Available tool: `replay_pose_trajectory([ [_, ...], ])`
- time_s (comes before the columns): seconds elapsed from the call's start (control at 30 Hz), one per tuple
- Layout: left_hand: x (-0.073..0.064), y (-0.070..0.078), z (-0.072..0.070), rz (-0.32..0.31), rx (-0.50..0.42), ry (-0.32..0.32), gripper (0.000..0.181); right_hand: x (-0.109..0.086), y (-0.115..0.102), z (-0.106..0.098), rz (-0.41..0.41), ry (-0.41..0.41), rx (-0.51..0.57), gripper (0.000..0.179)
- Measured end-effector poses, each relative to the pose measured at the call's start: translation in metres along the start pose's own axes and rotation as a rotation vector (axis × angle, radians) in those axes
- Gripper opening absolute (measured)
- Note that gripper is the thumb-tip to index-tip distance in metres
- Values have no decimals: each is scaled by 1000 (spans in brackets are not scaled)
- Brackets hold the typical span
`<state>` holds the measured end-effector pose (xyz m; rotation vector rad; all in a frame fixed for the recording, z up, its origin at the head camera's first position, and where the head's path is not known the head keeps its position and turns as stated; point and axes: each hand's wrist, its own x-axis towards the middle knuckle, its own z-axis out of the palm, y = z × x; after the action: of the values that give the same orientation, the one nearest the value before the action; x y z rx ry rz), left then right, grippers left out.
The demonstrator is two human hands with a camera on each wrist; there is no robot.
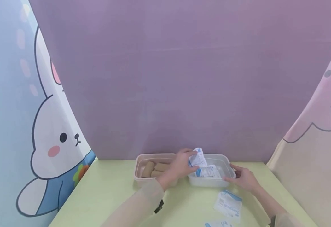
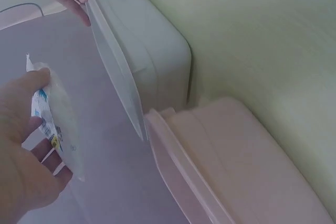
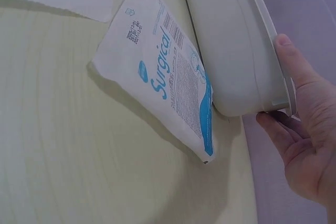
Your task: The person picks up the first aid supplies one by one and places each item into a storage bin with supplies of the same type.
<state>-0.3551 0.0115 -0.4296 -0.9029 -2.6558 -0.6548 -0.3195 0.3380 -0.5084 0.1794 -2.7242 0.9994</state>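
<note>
My left hand (image 1: 179, 164) holds a white-and-blue paper packet (image 1: 199, 158) above the left part of a pale grey plastic bin (image 1: 209, 182). In the left wrist view the thumb lies on one edge of that packet (image 2: 60, 114) and the fingers on the other. Another similar packet (image 1: 211, 171) lies inside the bin. At the bin's right end my right hand (image 1: 245, 179) grips the rim. The right wrist view has its thumb at the rim and fingers (image 3: 275, 129) beneath. On the table, just in front of the bin, lies a packet printed "Surgical" (image 3: 163, 72).
A pink plastic bin (image 1: 140, 181) with several brown rolls (image 1: 148, 169) stands left of the grey one, partly behind my left forearm. A further packet (image 1: 220, 224) lies near the bottom of the head view. A purple curtain (image 1: 182, 94) rises behind the bins.
</note>
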Motion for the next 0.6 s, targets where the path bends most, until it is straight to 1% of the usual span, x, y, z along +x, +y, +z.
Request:
replay_pose_trajectory([
  [0.1, 9, 9, 5, 6, 54, 0, 65, -2, 1, 1, 7, 1, -7, 89],
  [0.23, 21, 18, 12, 40, 134, 11, 65, -2, 3, 0, 3, 9, -20, 89],
  [0.3, 26, 21, 17, 45, 156, -3, 66, -2, 4, 0, 2, 10, -22, 88],
  [0.37, 30, 22, 22, 39, 160, -15, 66, -2, 4, 0, 5, 13, -8, 88],
  [0.5, 33, 21, 33, 18, 171, -32, 64, -3, 3, 2, 11, 4, 27, 87],
  [0.6, 36, 20, 41, 32, 198, -20, 61, -3, 1, 0, 16, 6, 27, 88],
])
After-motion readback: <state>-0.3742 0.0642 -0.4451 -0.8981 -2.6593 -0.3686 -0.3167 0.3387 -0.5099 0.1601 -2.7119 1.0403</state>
